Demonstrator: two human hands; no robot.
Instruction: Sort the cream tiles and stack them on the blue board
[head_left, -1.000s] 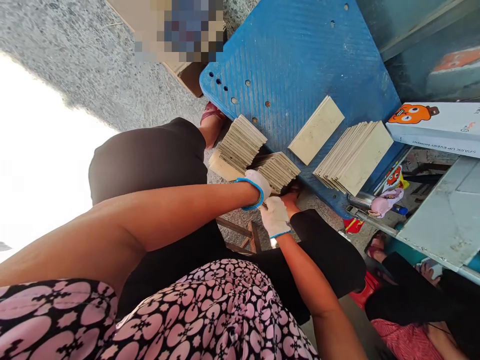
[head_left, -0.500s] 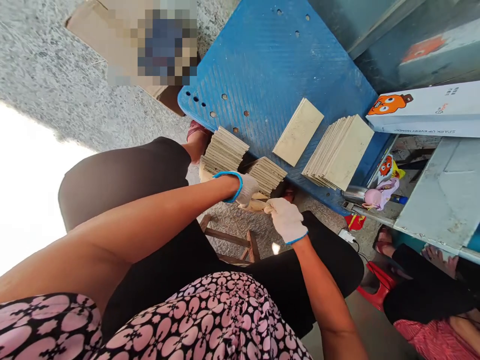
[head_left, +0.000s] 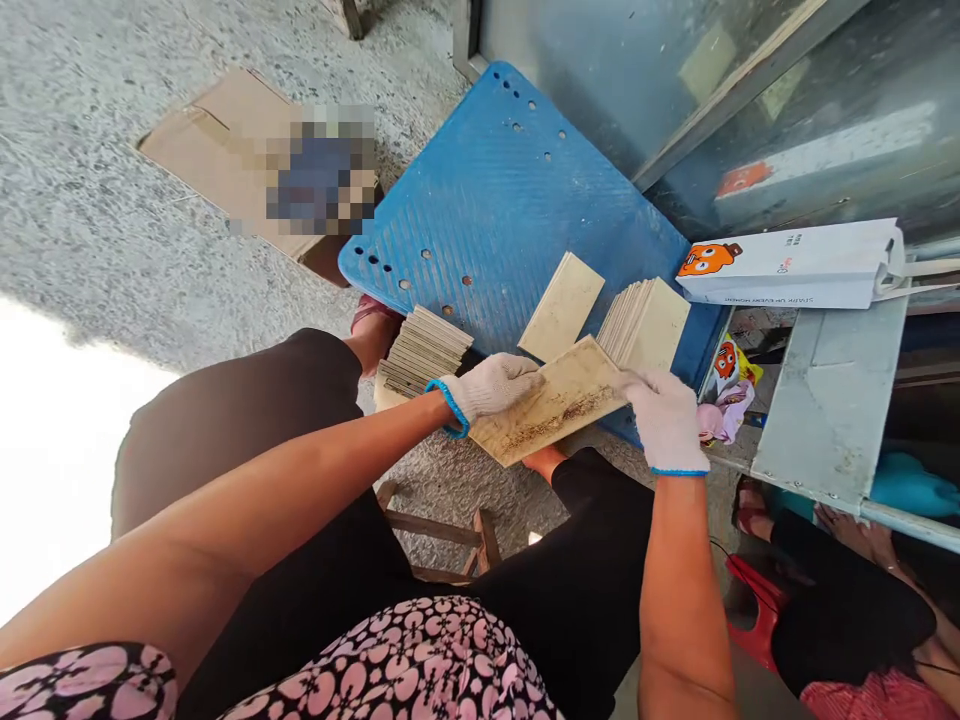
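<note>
Between my hands a thin beige board (head_left: pixel 566 400) is held tilted over my lap and the edge of the blue surface, its visible face marked with dark specks and stains. My left hand (head_left: pixel 499 388), in a white knitted glove with a blue cuff, grips its left part. The matching glove on my right hand (head_left: pixel 667 420) closes on the right end. Behind the board, a few flat boards (head_left: pixel 562 305) lie on the blue surface, beside a leaning row of similar boards (head_left: pixel 645 325). Another tight row of boards (head_left: pixel 426 348) stands left of my left hand, partly hidden by it.
The blue plastic surface (head_left: pixel 480 200) has holes near its corners. At right are a white paper bag (head_left: pixel 795 265), a grey metal ledge (head_left: pixel 832 390) and a pink bundle (head_left: pixel 727 412). Flattened cardboard (head_left: pixel 217 160) lies at left. Another person's legs (head_left: pixel 847 590) show lower right.
Both hands have risen and spread apart, bringing the board up from near the lower row so its broad face shows. The right hand moved right. The view has shifted.
</note>
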